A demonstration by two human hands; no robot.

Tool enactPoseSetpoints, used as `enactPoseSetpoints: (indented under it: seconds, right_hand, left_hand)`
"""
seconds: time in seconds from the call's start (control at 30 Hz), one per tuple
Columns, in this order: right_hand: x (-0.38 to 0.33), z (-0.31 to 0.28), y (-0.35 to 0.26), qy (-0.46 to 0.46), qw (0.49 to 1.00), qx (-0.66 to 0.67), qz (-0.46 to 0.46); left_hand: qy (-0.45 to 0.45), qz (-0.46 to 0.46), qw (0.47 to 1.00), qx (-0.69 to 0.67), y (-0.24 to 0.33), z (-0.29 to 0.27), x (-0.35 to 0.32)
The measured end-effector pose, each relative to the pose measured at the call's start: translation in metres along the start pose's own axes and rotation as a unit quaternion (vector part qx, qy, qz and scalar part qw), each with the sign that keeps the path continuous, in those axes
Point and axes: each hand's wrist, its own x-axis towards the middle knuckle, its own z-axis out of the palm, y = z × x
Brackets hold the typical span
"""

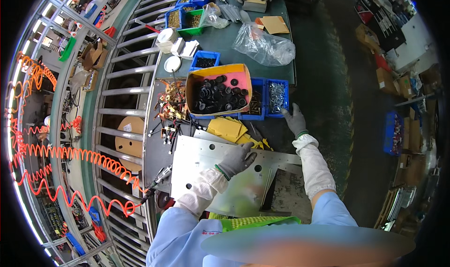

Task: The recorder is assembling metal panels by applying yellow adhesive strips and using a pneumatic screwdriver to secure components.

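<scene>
The parts bins and the cardboard box point(215, 72) of black caps seem grouped along the far side of the metal panel point(246, 192) to keep small pieces within your reach, while the panel lies flat across the near surface, presumably for easy access to its holes. Your left hand point(236, 160) is over the panel, loosely curled with thumb and fingers apart. Your right hand point(296, 121), fingers spread, is at the near right corner of the blue screw bin point(275, 115), beyond the panel's far right end, though you cannot tell whether it grips anything.
</scene>
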Motion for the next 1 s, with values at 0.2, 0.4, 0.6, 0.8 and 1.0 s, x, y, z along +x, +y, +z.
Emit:
enactPoseSetpoints:
  seconds: [0.2,0.4,0.6,0.8,1.0]
  right_hand:
    - [-0.012,-0.023,0.002,0.025,0.999,0.024,0.014]
    - [-0.029,-0.043,-0.001,0.059,0.997,0.053,0.006]
    - [-0.060,-0.056,-0.007,0.074,0.994,0.079,-0.028]
    - [-0.085,-0.058,-0.003,0.075,0.991,0.107,-0.018]
    - [-0.103,-0.061,-0.001,0.079,0.992,0.092,-0.040]
  left_hand:
    - [0.024,0.022,0.999,-0.027,-0.003,0.010,-0.016]
    - [0.009,0.051,0.997,-0.049,0.001,0.012,-0.033]
    - [0.003,0.041,0.999,-0.031,0.001,0.009,-0.052]
    - [0.003,0.043,0.999,-0.021,0.003,0.018,-0.069]
    - [-0.018,0.039,0.998,-0.037,0.012,0.026,-0.079]
